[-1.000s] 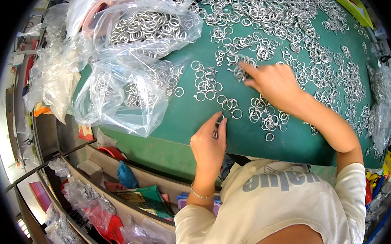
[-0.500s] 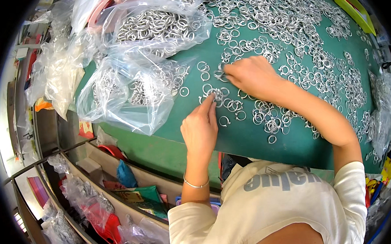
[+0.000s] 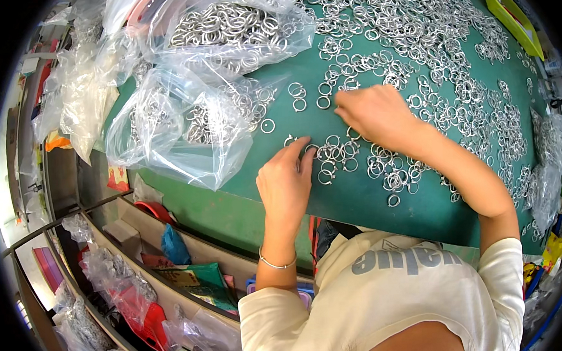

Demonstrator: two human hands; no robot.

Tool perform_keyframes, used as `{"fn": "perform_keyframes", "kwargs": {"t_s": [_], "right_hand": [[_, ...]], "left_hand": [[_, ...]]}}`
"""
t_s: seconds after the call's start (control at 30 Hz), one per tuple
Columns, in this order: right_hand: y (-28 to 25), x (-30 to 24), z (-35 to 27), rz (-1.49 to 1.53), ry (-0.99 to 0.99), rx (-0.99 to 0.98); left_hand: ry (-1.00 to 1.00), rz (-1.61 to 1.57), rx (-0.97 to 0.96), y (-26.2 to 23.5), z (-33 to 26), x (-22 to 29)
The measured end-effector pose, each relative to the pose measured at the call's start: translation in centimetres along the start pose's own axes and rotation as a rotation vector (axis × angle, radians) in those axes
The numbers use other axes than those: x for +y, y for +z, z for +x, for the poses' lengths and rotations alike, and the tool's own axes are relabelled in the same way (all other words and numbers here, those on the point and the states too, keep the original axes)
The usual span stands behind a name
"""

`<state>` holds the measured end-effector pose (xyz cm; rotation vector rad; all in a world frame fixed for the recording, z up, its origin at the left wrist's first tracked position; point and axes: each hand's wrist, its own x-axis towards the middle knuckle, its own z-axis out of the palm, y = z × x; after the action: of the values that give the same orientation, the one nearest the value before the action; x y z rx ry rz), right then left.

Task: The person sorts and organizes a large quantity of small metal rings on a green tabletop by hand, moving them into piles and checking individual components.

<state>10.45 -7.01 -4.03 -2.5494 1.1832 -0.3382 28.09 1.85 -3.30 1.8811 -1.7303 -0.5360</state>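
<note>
Worktop [image 3: 358,200], green and covering most of the view, strewn with silver metal rings [image 3: 412,16] that lie densest toward the far and right sides. Clear plastic bags [image 3: 183,123], 2 of them part-filled with more rings, rest on its left portion and overlap each other. Yellow-green tray [image 3: 507,11] stands at the far right corner. Shelf [image 3: 138,246] below the near-left edge holds red, blue and green packets. Left hand [image 3: 286,185] lies palm down near the front edge, fingers loosely extended, the fingertips [image 3: 304,154] pressing on a small cluster of rings [image 3: 334,157]; nothing is gripped. A thin bracelet [image 3: 276,263] circles its wrist. Right hand [image 3: 376,113] rests just beyond that cluster, knuckles up and fingers curled toward loose rings at its fingertips; whether a ring is pinched between them cannot be told. The 2 hands sit near each other, not touching.
</note>
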Motion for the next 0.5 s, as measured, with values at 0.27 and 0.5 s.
{"fn": "perform_keyframes", "kwargs": {"t_s": [0.27, 0.5], "right_hand": [[-0.6, -0.1, 0.8, 0.067, -0.009, 0.087], [-2.5, 0.8, 1.0, 0.807, 0.257, -0.009]], "left_hand": [[0.036, 0.061, 0.064, 0.6, 2.6, -0.6], [0.189, 0.104, 0.091, 1.1, 4.9, -1.1]]}}
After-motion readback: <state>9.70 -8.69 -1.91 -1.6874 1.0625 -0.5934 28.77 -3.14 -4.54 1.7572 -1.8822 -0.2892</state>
